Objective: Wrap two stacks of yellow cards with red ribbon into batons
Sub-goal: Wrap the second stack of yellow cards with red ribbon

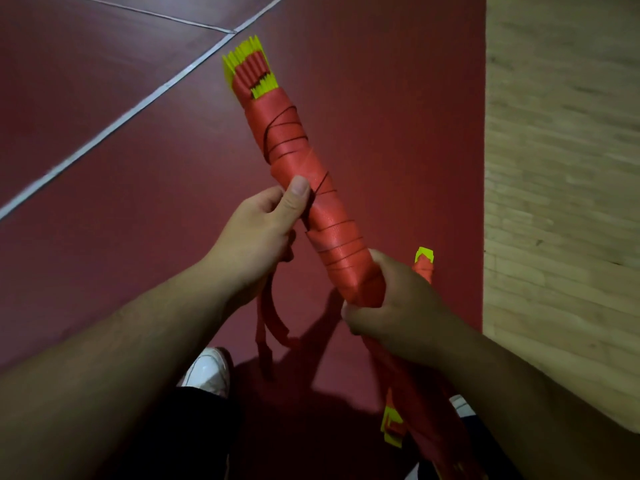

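Late wrapping step, by appearance. The baton (311,174) slants from 11 to 5 o'clock, with yellow cards (242,53) showing at its far end. The left hand (256,233) pinches its middle, thumb flat on the wrap. The right hand (398,306) is curled tight round the near end. A ribbon tail (266,327) hangs toward 6 o'clock and probably needs tucking in next. A second baton (424,270) lies beneath the right forearm. The floor (104,237) is open from 9 to 12 o'clock, and a pale strip (561,168) bounds it at 3 o'clock.

No legible text, label, brand, number or sign is recorded. None is readable on the baton (301,150), the red ribbon (273,317), the yellow cards (242,51), the floor (104,237) or the white shoe (207,370).
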`<state>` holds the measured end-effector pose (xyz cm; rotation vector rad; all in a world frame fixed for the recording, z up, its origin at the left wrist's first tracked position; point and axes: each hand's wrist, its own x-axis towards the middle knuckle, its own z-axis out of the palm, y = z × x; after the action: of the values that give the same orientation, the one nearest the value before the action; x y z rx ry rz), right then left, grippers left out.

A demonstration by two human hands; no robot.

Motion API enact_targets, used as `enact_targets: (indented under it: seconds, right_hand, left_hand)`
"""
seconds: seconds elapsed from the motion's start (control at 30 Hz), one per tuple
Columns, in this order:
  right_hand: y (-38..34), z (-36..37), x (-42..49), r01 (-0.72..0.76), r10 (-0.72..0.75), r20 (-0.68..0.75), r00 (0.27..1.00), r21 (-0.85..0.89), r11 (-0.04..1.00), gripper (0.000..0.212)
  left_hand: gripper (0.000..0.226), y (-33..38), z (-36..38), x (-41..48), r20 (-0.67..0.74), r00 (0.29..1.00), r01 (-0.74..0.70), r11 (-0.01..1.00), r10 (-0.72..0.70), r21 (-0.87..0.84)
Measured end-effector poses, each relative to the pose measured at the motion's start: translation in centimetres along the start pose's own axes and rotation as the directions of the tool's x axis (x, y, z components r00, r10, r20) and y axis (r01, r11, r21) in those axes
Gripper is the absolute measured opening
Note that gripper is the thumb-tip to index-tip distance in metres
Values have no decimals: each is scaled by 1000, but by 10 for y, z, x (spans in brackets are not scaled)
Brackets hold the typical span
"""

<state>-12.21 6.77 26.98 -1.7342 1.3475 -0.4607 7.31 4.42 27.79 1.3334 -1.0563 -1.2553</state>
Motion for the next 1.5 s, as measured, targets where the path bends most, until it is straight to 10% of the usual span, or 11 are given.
enact_targets:
  seconds: [0.2,0.43,0.67,0.87,1.23,1.5]
  right_hand:
    - [-7,-12,-7,-36,-36,164,986,417,908,25]
    - [-13,-16,-14,-297,-66,458,886,671,679,53]
    - [-15,-5,-1,-292,123,346,930,493,820,38]
    - [-18,7,-7,-99,94,-36,995,-194,976,85]
    - [-6,-10,-1,4,7,-96,995,117,993,45]
    - [-9,-16,-6,-16,-114,195,974,563,826,40]
  left_hand:
    - [31,6,1,-1,185,977,-84,989,105,-119]
    - [64,13,12,-16,341,936,-19,981,86,-193]
    - [64,7,17,-9,-123,992,0,999,5,37]
    - [49,4,16,-8,-300,950,93,996,-91,-8]
    - [28,15,-1,1,155,968,-208,978,200,36]
    - [38,16,-6,3,357,915,-168,982,187,-82]
